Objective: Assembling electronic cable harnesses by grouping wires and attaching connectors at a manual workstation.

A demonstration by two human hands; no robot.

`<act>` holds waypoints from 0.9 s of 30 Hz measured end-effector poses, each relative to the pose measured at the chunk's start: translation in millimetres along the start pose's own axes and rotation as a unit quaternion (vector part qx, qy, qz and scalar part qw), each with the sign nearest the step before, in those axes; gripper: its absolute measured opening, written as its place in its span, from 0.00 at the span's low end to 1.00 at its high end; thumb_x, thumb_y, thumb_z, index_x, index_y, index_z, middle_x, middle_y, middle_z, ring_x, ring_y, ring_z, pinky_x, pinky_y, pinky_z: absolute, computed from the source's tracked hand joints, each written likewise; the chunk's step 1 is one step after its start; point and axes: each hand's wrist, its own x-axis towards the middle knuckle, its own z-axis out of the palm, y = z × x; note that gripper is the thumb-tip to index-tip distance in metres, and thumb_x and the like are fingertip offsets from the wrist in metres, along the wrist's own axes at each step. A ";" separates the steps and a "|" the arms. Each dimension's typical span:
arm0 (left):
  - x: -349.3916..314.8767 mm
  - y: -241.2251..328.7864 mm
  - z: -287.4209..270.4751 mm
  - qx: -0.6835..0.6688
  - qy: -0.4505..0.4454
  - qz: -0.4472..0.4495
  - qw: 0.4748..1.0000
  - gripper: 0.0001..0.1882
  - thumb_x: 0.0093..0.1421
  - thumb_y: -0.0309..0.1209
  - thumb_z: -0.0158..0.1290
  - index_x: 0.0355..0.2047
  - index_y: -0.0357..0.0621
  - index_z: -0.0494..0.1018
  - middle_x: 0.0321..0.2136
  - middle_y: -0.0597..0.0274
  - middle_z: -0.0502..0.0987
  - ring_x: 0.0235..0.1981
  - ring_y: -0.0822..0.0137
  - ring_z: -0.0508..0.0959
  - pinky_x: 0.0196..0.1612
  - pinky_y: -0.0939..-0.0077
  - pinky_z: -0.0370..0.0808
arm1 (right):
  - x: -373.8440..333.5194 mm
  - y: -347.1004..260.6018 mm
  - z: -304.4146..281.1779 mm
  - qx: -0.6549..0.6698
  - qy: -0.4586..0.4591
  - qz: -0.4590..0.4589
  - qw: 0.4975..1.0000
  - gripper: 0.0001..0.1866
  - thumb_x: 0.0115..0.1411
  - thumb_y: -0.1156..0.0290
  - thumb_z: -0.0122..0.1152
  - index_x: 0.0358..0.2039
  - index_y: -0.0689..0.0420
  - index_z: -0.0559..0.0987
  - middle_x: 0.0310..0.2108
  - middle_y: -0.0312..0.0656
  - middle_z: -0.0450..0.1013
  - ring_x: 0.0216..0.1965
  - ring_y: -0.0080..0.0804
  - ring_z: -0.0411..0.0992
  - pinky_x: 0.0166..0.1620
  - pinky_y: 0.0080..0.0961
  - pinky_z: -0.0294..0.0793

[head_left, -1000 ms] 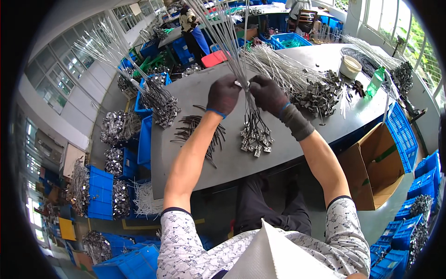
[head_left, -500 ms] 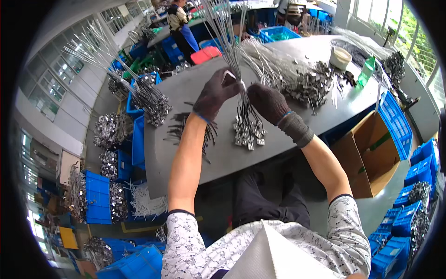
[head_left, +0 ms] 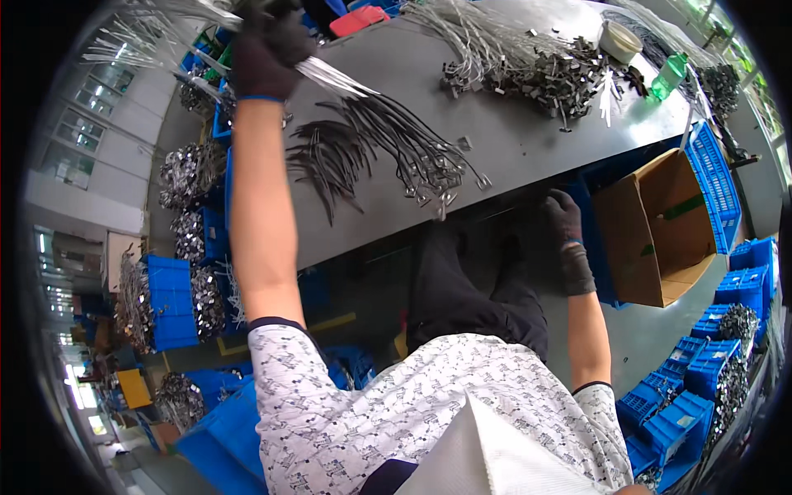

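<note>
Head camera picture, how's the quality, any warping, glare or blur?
Head view: strong fisheye, the grey worktable edge bows and the corners go black; daylight glares off the shiny bundle of metal cables in the black-gloved left hand, which looks slightly smeared; the black-gloved right hand sits in shade below the table.

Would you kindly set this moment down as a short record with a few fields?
left hand: left hand in a dark glove, raised, gripping a bundle of metal cables
right hand: right hand in a dark glove, lowered by the table edge, holding nothing
cable ends: metal fittings hang low over the grey table
on the table: dark strips, a heap of metal parts, a green bottle
beside the table: open cardboard box, blue crates
</note>
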 end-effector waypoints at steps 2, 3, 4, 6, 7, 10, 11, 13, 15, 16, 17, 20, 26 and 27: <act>-32.1 46.7 28.4 -0.095 -0.002 0.010 0.995 0.27 0.70 0.56 0.38 0.37 0.48 0.76 0.11 0.77 0.53 0.10 0.80 0.50 0.15 0.81 0.51 | -3.7 35.1 -3.3 -0.010 0.008 0.024 1.000 0.17 0.62 0.68 0.59 0.46 0.66 0.79 0.35 0.44 0.79 0.35 0.29 0.77 0.41 0.26 0.77; -42.2 64.5 14.2 -0.015 -0.004 0.044 0.999 0.24 0.69 0.54 0.42 0.40 0.46 0.73 0.13 0.76 0.56 0.11 0.78 0.53 0.18 0.80 0.53 | -5.4 43.6 -1.3 -0.008 -0.002 0.029 1.000 0.17 0.62 0.68 0.59 0.46 0.66 0.79 0.35 0.44 0.79 0.35 0.29 0.77 0.41 0.26 0.77; -53.8 85.5 -2.1 0.066 -0.005 0.076 0.995 0.22 0.68 0.51 0.46 0.43 0.44 0.71 0.14 0.74 0.59 0.13 0.77 0.57 0.21 0.80 0.56 | -6.1 49.5 2.8 -0.001 -0.031 0.072 0.997 0.17 0.62 0.67 0.60 0.48 0.65 0.79 0.36 0.43 0.79 0.37 0.28 0.77 0.42 0.25 0.77; -72.0 127.8 -15.7 -0.010 -0.147 0.022 0.989 0.18 0.69 0.46 0.45 0.44 0.43 0.68 0.16 0.74 0.62 0.15 0.76 0.58 0.25 0.79 0.59 | -3.3 57.1 18.5 0.008 -0.073 0.118 0.990 0.18 0.63 0.67 0.60 0.49 0.65 0.78 0.37 0.41 0.79 0.38 0.27 0.77 0.43 0.24 0.76; -82.0 144.0 -13.7 -0.004 -0.130 0.025 0.991 0.16 0.67 0.44 0.46 0.43 0.43 0.67 0.16 0.73 0.61 0.16 0.75 0.59 0.26 0.77 0.59 | -0.1 60.0 29.5 -0.016 -0.084 0.077 0.993 0.18 0.63 0.67 0.60 0.49 0.65 0.78 0.36 0.41 0.79 0.37 0.26 0.77 0.41 0.24 0.77; -110.5 187.8 -13.7 0.074 -0.074 0.061 0.993 0.14 0.63 0.38 0.50 0.43 0.44 0.65 0.19 0.70 0.63 0.18 0.73 0.61 0.29 0.75 0.60 | 16.2 72.2 70.4 -0.026 -0.118 0.046 0.992 0.18 0.62 0.66 0.60 0.47 0.66 0.79 0.37 0.45 0.80 0.37 0.29 0.78 0.41 0.25 0.77; -119.8 195.3 -12.0 0.110 -0.044 0.089 0.989 0.14 0.63 0.37 0.50 0.43 0.43 0.65 0.20 0.70 0.63 0.18 0.74 0.61 0.29 0.75 0.60 | 21.0 75.5 86.5 -0.013 -0.130 0.055 0.990 0.18 0.61 0.66 0.60 0.46 0.66 0.80 0.38 0.50 0.81 0.39 0.33 0.79 0.43 0.27 0.77; -139.7 212.1 -19.6 0.211 0.100 0.180 0.956 0.15 0.62 0.36 0.51 0.44 0.41 0.64 0.20 0.69 0.61 0.16 0.75 0.59 0.29 0.75 0.60 | 28.3 72.4 120.0 -0.016 -0.163 0.054 0.985 0.18 0.61 0.66 0.59 0.46 0.66 0.80 0.38 0.49 0.80 0.39 0.33 0.79 0.43 0.27 0.77; -150.3 234.6 -20.7 0.027 -0.001 0.000 1.000 0.17 0.62 0.35 0.53 0.45 0.38 0.64 0.20 0.69 0.59 0.16 0.76 0.58 0.29 0.75 0.59 | 26.8 50.1 155.8 -0.019 -0.201 0.053 0.978 0.18 0.61 0.66 0.59 0.46 0.66 0.80 0.37 0.49 0.80 0.39 0.32 0.79 0.43 0.28 0.77; -161.1 242.4 -24.8 0.102 0.061 0.036 0.992 0.18 0.61 0.35 0.56 0.44 0.35 0.65 0.19 0.70 0.58 0.17 0.76 0.56 0.27 0.78 0.57 | 24.5 28.9 173.2 -0.010 -0.224 0.052 0.973 0.18 0.61 0.67 0.58 0.47 0.66 0.79 0.37 0.48 0.80 0.39 0.31 0.79 0.42 0.28 0.77; -167.4 258.1 -41.8 0.178 0.136 0.055 0.973 0.23 0.64 0.40 0.52 0.48 0.30 0.65 0.20 0.69 0.59 0.18 0.75 0.57 0.28 0.77 0.59 | 22.5 13.6 191.9 0.001 -0.245 0.049 0.968 0.18 0.61 0.67 0.57 0.47 0.66 0.79 0.37 0.48 0.80 0.39 0.30 0.78 0.42 0.27 0.77; -161.9 248.0 -64.9 0.229 0.284 0.063 0.929 0.20 0.62 0.42 0.56 0.37 0.33 0.68 0.18 0.73 0.55 0.16 0.78 0.53 0.23 0.80 0.52 | 21.5 -17.4 241.6 0.060 -0.255 0.129 0.956 0.17 0.62 0.68 0.57 0.49 0.64 0.78 0.35 0.46 0.80 0.37 0.28 0.78 0.40 0.27 0.77; -131.9 219.7 -130.7 0.290 0.531 0.118 0.788 0.24 0.66 0.50 0.48 0.37 0.37 0.73 0.14 0.76 0.51 0.13 0.77 0.47 0.17 0.78 0.45 | 37.0 -22.7 331.3 -0.172 -0.203 -0.085 0.960 0.16 0.65 0.64 0.54 0.49 0.57 0.76 0.35 0.53 0.79 0.40 0.54 0.77 0.41 0.44 0.77; -124.0 211.1 -148.8 0.294 0.563 0.123 0.763 0.23 0.67 0.49 0.46 0.36 0.37 0.73 0.14 0.76 0.51 0.13 0.77 0.46 0.17 0.78 0.45 | 35.8 -24.7 336.3 -0.248 -0.213 -0.085 0.941 0.16 0.65 0.63 0.52 0.50 0.56 0.76 0.39 0.53 0.78 0.42 0.57 0.76 0.42 0.46 0.76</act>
